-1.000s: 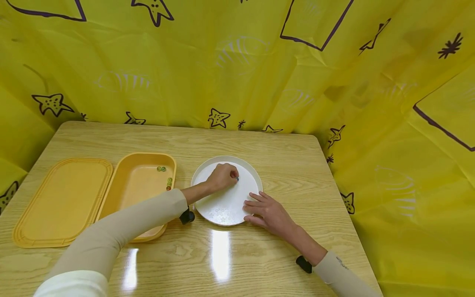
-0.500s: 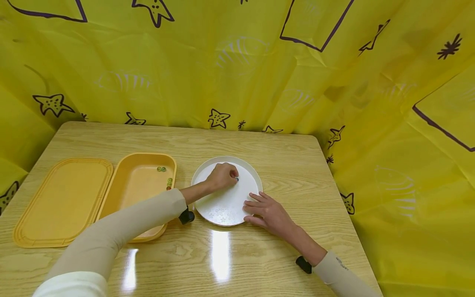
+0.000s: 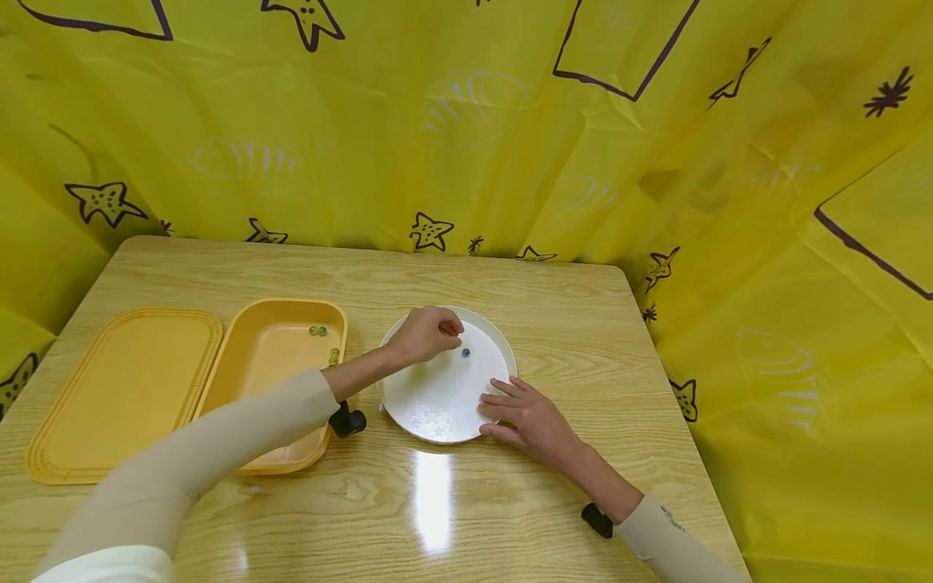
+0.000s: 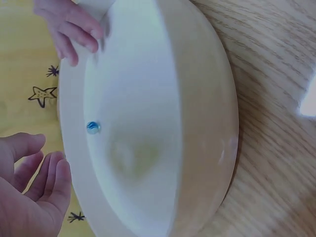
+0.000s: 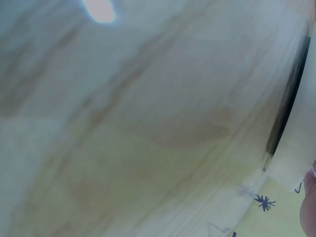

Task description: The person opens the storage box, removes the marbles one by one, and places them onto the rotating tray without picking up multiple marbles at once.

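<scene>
A small blue marble (image 3: 466,352) lies on the round white tray (image 3: 437,401), just beyond the fingertips of my left hand (image 3: 425,335). The left wrist view shows the marble (image 4: 93,127) as clear with blue swirls, apart from the loosely bent, parted fingers (image 4: 58,182), which hold nothing. At the tray's right side, my right hand (image 3: 535,419) rests with spread, mostly straight fingers over the rim. The right wrist view catches only a sliver of that hand at its edge.
A yellow-orange bin (image 3: 255,340) stands left of the tray, with green marbles (image 3: 317,330) near its far right corner and another pair (image 3: 334,356) beside its right wall. Its flat lid (image 3: 127,397) lies farther left. A yellow curtain (image 3: 379,146) rises behind the table.
My left hand has let go of the blue marble and shifted left and slightly up, leaving it on the tray. The forearm now hides the red marble in the bin. My right hand has not moved.
</scene>
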A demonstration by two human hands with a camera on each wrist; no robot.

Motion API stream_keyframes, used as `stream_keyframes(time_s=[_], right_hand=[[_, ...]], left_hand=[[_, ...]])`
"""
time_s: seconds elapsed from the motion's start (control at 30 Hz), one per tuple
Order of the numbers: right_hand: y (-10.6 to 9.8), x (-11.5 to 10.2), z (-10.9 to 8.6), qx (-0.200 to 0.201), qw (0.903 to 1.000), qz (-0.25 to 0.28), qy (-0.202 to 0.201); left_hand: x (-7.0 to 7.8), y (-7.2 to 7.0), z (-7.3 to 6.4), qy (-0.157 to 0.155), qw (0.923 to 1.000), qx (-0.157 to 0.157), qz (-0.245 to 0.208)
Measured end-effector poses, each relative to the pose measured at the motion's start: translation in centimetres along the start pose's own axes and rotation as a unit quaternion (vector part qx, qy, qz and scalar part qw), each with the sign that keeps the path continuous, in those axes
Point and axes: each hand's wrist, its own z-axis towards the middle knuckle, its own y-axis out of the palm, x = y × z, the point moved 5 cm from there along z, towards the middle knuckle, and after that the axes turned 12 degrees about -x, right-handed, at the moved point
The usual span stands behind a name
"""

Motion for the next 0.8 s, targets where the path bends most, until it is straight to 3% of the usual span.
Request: stream_keyframes(time_s=[0.23, 0.63, 0.8], right_hand=[[0.1, 0.1, -0.1, -0.010, 0.9999, 0.003, 0.009], [0.0, 0.0, 0.0, 0.001, 1.0000, 0.007, 0.003], [0.0, 0.1, -0.1, 0.004, 1.0000, 0.006, 0.002]], left_hand=[[0.0, -1.5, -1.5, -0.003, 0.9999, 0.007, -0.009], [-0.9, -4.8, -5.9, -0.005, 0.9988, 0.040, -0.028], [-1.8, -6.4, -7.2, -0.021, 0.9978, 0.054, -0.031]])
